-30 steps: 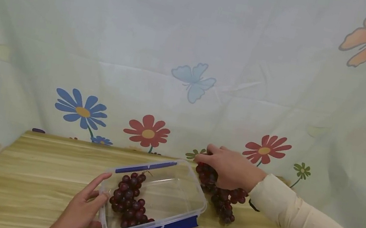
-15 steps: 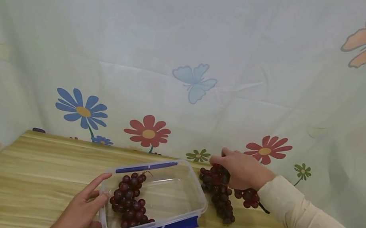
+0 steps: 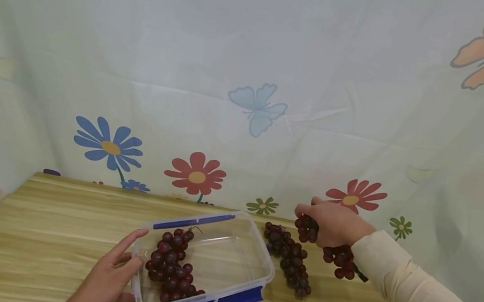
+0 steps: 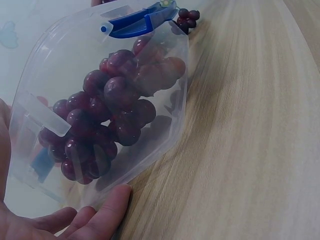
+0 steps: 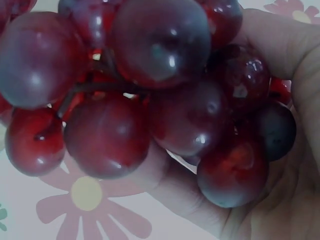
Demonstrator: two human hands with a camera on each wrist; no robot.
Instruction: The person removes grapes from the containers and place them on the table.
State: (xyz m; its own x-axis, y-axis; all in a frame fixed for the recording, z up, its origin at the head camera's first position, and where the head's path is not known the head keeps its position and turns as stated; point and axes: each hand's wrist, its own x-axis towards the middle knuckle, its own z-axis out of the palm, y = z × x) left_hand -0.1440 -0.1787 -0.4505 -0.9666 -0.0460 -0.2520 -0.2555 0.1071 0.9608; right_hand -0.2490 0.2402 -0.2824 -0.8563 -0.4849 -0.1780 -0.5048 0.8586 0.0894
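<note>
My right hand (image 3: 331, 223) grips a bunch of dark red grapes (image 3: 341, 261) above the table's right side, with grapes hanging below the palm. In the right wrist view the held grapes (image 5: 107, 135) fill the near space, and fingers curl behind them. A second bunch (image 3: 291, 261) lies on the table between that hand and a clear plastic container (image 3: 224, 255) with blue side clips. Inside the container, a third bunch (image 3: 169, 267) lies against the left side. My left hand (image 3: 109, 270) rests on the container's left wall, fingers spread; in the left wrist view its fingertips (image 4: 112, 210) touch near the base.
A wood-grain table (image 3: 66, 223) lies under everything. Behind it hangs a pale curtain (image 3: 190, 57) printed with flowers and butterflies, close to the table's back edge.
My right hand has moved right and lifted its grapes away from the second bunch, which now lies by itself. The left hand and container stay in place.
</note>
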